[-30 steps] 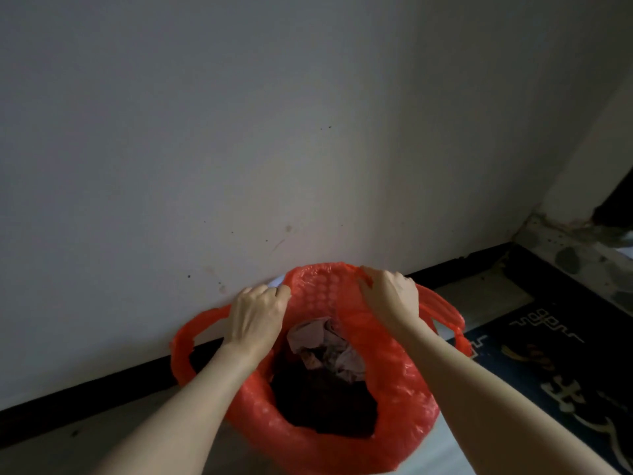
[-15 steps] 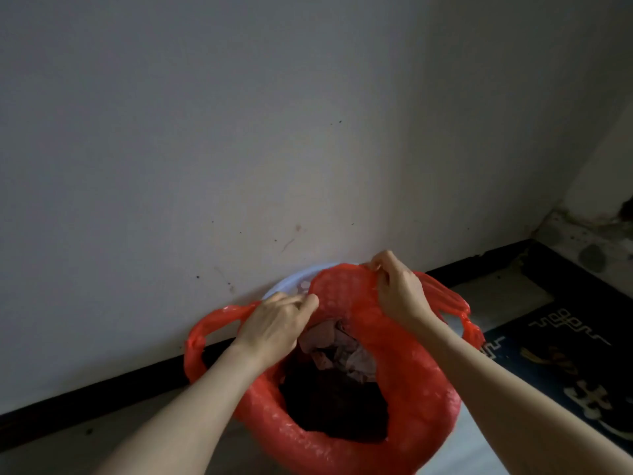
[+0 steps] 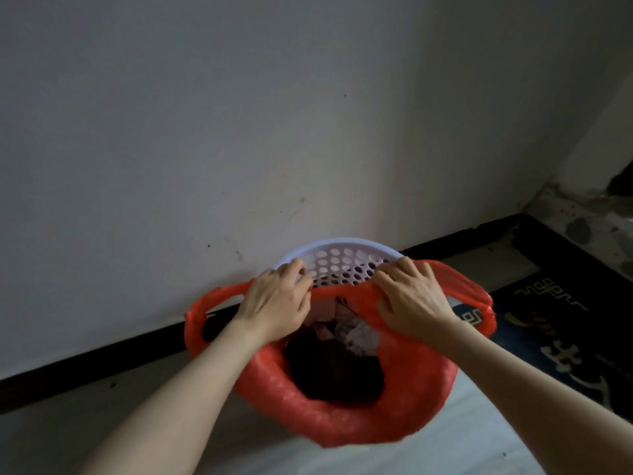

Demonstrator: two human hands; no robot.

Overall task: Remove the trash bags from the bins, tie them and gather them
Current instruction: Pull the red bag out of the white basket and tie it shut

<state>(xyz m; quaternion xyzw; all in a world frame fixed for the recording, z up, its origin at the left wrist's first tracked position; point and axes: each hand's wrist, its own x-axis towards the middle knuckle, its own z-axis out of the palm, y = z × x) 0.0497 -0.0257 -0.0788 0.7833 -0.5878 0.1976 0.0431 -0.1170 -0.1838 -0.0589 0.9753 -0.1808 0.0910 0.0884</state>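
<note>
A red plastic trash bag (image 3: 346,419) lines a white perforated bin (image 3: 337,260) that stands against the wall. The bag's far edge is peeled off the bin's back rim, so the holed inner wall shows. My left hand (image 3: 279,303) grips the bag's far edge on the left. On the right, my right hand (image 3: 412,299) grips the same edge. Dark trash and pale crumpled paper (image 3: 356,332) lie inside the bag. Red handle loops hang out at both sides.
A pale wall (image 3: 239,132) with a black skirting strip (image 3: 85,365) rises right behind the bin. A dark patterned rug (image 3: 561,323) lies on the floor to the right. Light floor (image 3: 462,447) runs in front.
Both hands have pulled the bag's far edge off the bin's back rim and toward me, uncovering the white perforated wall. The hands have also spread further apart.
</note>
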